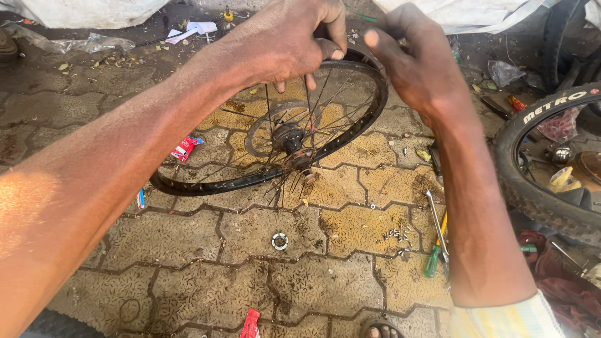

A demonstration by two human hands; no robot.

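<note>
- Left hand [294, 40] grips the top of a bare black bicycle wheel rim [206, 184], fingers curled over it.
- Right hand [416, 62] beside it, fingers pinching near the rim's top.
- Rim stands tilted on paved floor [188, 250]; screwdriver [435, 253] nearby.

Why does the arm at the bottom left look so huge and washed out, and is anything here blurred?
Head view: the left forearm sits close to the wide lens, so it looks stretched, and sun glares on it. The left hand and right hand on the wheel rim are slightly soft. The paving lies in even shade and stays sharp.
</note>
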